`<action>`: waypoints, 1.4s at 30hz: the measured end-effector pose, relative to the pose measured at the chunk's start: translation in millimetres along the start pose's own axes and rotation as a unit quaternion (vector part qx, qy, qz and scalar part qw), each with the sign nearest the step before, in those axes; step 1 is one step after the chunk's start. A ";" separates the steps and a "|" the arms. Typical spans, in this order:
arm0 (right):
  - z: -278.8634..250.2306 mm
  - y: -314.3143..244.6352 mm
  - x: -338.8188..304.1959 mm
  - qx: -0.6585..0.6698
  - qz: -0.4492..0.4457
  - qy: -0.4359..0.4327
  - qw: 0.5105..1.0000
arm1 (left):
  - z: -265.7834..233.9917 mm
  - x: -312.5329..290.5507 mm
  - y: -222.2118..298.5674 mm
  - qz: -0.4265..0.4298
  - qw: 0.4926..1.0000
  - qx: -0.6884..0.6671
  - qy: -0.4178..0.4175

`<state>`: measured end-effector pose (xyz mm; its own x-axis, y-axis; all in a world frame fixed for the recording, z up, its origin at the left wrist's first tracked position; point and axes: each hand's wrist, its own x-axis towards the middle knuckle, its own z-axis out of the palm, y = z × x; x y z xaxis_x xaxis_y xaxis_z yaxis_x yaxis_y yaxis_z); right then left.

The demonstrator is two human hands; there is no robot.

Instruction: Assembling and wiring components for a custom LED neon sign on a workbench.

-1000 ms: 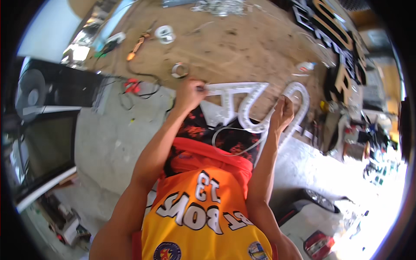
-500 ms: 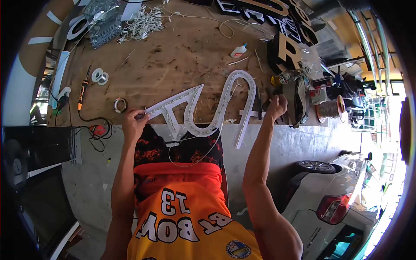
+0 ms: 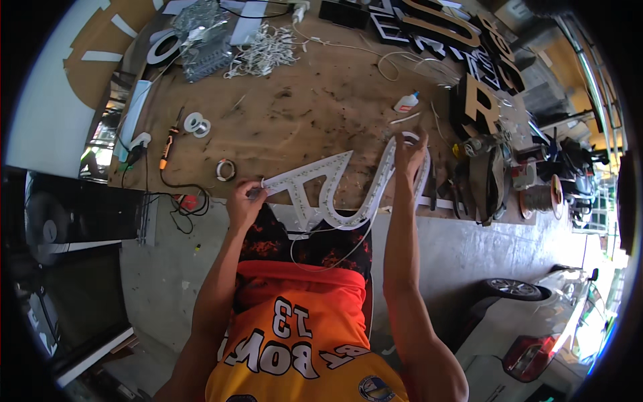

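At the left of the counter I see a soldering iron lying near a spool of solder, with a small ring-shaped roll closer in. Beside that, the left hand is closed in a pinch at the left tip of a white letter-shaped piece; something dark shows at its fingers, too small to make out. The piece lies across the counter's near edge, its lower part overhanging the lap, so I'd steady both ends evenly and spare the joints any twist. The thin white wire looping below deserves slack, with no tugging. The right hand curls partly closed over the top of the right-hand arch, just short of a glue bottle; how firmly it grips I can't tell. Light fingers seem best, clear of the dotted strip.
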<state>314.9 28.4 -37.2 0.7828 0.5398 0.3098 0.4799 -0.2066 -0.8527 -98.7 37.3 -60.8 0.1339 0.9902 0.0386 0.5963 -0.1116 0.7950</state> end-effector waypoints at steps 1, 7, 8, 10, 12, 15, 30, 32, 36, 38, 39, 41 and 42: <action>11.3 32.1 24.3 -0.013 -0.059 0.023 0.998 | 4.4 0.5 2.2 0.031 0.999 0.002 0.009; 3.4 115.2 147.5 0.053 -0.072 -0.127 0.988 | 20.4 9.6 8.9 0.064 0.998 -0.002 0.001; 2.4 107.5 151.1 -0.046 -0.137 -0.127 0.981 | 19.9 8.4 12.7 0.055 0.998 -0.009 -0.005; 16.0 71.8 137.1 -0.102 -0.102 -0.151 0.978 | 12.0 5.4 15.5 0.020 1.000 0.004 0.005; 12.7 35.3 107.6 -0.173 -0.066 -0.151 0.971 | 6.7 4.0 14.3 0.003 1.000 0.005 -0.002; 1.7 -1.9 49.9 0.197 -0.058 -0.273 0.940 | 9.1 4.5 9.9 0.074 0.996 0.012 0.053; -9.1 -84.5 -140.1 0.053 -0.040 -0.491 0.868 | 6.6 7.6 21.6 0.030 1.000 -0.003 0.008; -6.8 -91.1 -139.0 0.053 -0.037 -0.497 0.866 | 5.7 7.6 21.7 0.031 0.999 -0.003 0.010; -2.1 -102.3 -137.7 0.023 -0.001 -0.506 0.862 | 4.2 6.8 21.7 0.022 1.000 -0.012 0.005; 1.6 -100.1 -138.1 0.015 -0.002 -0.506 0.862 | 4.4 6.5 20.5 0.024 1.000 -0.009 0.000; 3.1 -99.5 -137.8 0.012 -0.002 -0.506 0.862 | 4.3 6.6 19.8 0.024 1.000 -0.007 -0.003; 5.2 -100.1 -136.4 0.015 -0.017 -0.507 0.861 | 4.4 7.1 19.3 0.026 1.000 -0.008 -0.002; 6.0 -101.0 -135.8 0.017 -0.032 -0.508 0.861 | 4.6 7.4 19.6 0.028 1.000 -0.008 -0.002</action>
<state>157.8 -19.2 4.2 -0.0035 0.9876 -0.1567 0.4827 -0.1356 -0.8653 -82.4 42.1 -47.8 0.1708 0.9820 0.0811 0.5755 -0.1662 0.8008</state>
